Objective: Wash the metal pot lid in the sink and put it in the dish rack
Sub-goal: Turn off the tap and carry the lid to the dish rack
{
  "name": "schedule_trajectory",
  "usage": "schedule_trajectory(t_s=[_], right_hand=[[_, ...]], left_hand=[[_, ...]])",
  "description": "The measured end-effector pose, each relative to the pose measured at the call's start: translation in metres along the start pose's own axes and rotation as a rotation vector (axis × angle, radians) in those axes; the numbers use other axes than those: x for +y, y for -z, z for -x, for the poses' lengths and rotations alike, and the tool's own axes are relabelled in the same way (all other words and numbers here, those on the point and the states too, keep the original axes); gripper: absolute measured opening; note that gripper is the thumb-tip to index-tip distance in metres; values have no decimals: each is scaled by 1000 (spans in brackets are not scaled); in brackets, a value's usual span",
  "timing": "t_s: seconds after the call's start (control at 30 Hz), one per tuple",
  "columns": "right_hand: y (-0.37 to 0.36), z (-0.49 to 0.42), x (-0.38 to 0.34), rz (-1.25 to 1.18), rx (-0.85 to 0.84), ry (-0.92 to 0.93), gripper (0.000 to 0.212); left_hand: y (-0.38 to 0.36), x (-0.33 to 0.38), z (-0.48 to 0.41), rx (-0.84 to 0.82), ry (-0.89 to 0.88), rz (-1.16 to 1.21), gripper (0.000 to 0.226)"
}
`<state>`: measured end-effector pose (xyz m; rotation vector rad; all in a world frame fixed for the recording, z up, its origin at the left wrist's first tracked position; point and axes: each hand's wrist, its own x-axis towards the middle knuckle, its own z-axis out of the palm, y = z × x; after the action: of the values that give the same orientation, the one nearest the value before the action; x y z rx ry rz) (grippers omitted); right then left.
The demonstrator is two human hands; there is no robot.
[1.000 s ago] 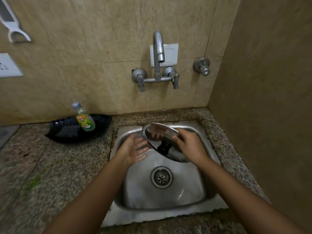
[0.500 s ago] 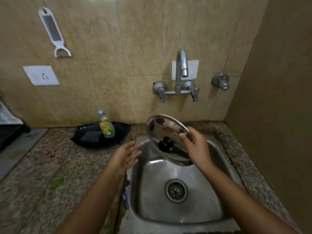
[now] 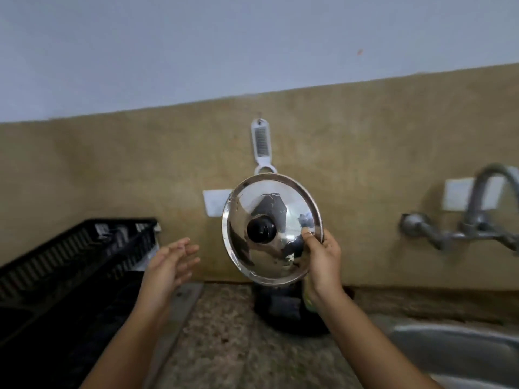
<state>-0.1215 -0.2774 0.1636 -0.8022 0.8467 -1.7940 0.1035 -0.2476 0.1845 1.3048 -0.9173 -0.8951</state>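
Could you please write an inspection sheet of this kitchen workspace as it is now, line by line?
Surface: speckled stone counter, bare in the middle.
Job's things: metal pot lid with black knob, held up in the air, knob side toward the camera; steel sink at lower right; black dish rack at left.
Clutter: black tray on the counter below the lid.
Grippers: right hand grips the lid's rim; left hand open, empty.
Cables: nothing seen.
Surroundings: white grater hanging on the wall; faucet at right; white wall socket behind the lid.
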Motion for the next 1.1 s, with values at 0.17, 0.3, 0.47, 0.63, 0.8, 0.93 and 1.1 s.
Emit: schedule_trajectory(t_s=[0.17, 0.3, 0.47, 0.63, 0.8, 0.93, 1.1], right_hand=[[-121, -13, 34, -3, -105, 24, 13], [-215, -30, 72, 55, -191, 49, 15], [-309, -49, 129, 123, -319, 49, 15], [-381, -64, 183, 167, -389, 46, 24], [-414, -80, 226, 213, -432, -6, 25], [-426, -93, 249, 256, -465, -47, 25], [-434, -102, 277, 310, -501, -138, 18]], left_hand=[[98, 40, -59, 133, -104, -57, 21], [168, 59, -103, 245, -138, -68, 19], [230, 49, -155, 285, -107, -159, 18], [267, 32, -195, 310, -51, -230, 22], [277, 14, -212, 334, -5, -219, 21], [280, 8, -213, 315, 23, -168, 19], [282, 8, -215, 313, 42, -139, 21]])
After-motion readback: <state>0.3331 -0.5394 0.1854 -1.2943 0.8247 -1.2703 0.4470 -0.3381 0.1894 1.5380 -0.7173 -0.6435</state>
